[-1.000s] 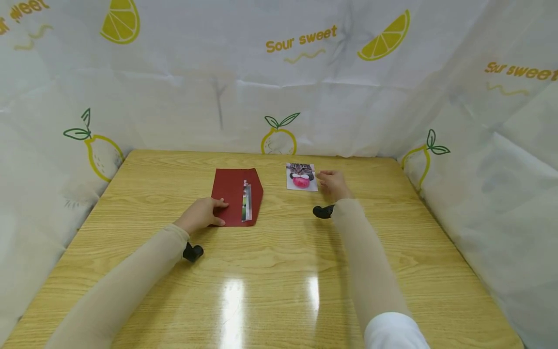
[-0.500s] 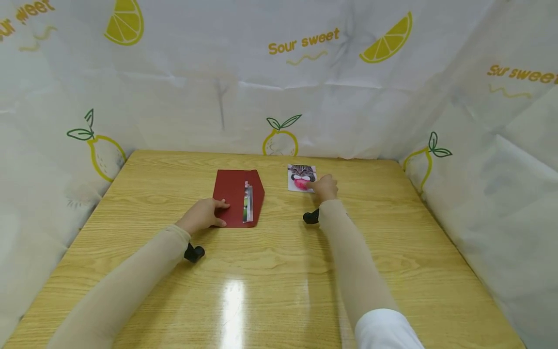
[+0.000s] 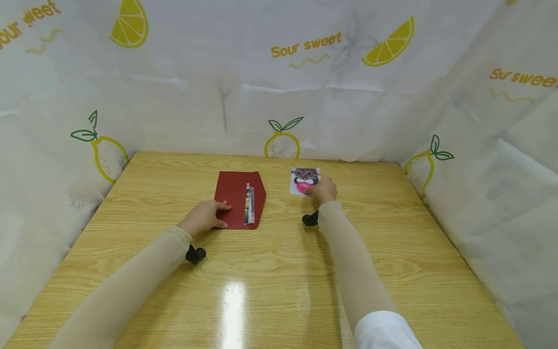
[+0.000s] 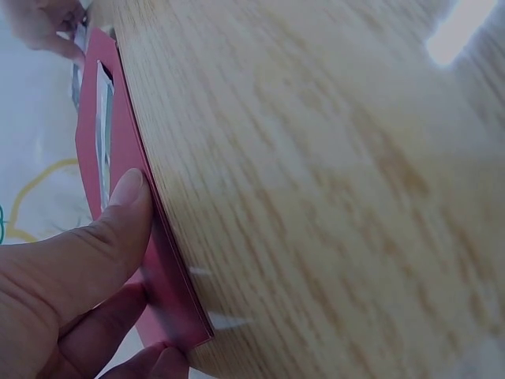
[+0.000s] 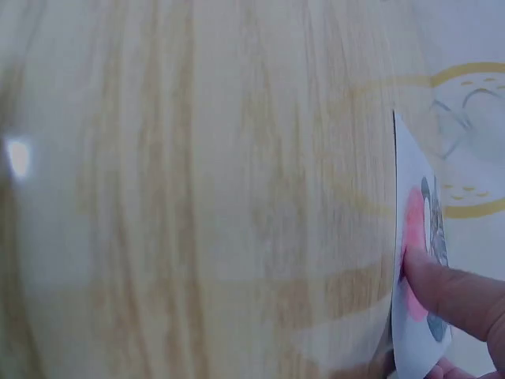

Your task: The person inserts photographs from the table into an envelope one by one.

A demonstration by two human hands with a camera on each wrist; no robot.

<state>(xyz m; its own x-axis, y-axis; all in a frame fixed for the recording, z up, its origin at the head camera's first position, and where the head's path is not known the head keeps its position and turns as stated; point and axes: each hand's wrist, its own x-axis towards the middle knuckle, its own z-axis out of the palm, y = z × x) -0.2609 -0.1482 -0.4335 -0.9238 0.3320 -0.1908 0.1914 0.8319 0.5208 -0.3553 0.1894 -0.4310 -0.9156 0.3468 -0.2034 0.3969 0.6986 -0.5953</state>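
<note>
A red envelope (image 3: 233,194) lies on the table, its flap to the right and the edges of several pictures (image 3: 249,206) showing at its opening. My left hand (image 3: 204,215) holds the envelope at its left near corner. In the left wrist view the thumb (image 4: 126,197) is on top and the other fingers (image 4: 102,335) curl at the edge. To the right, my right hand (image 3: 324,189) pinches the lower right corner of a square cat photo (image 3: 301,177). The right wrist view shows the thumb (image 5: 442,288) on the photo's pink patch and fingertips below its edge.
The wooden table (image 3: 270,261) reaches back to a white sheet (image 3: 196,97) with lemon prints, which also hangs at both sides. Black wrist mounts (image 3: 196,254) stick out beneath both forearms.
My right hand has moved left from beside the cat photo onto its lower right corner and now pinches it. The left hand stays on the envelope. The head view has shifted slightly.
</note>
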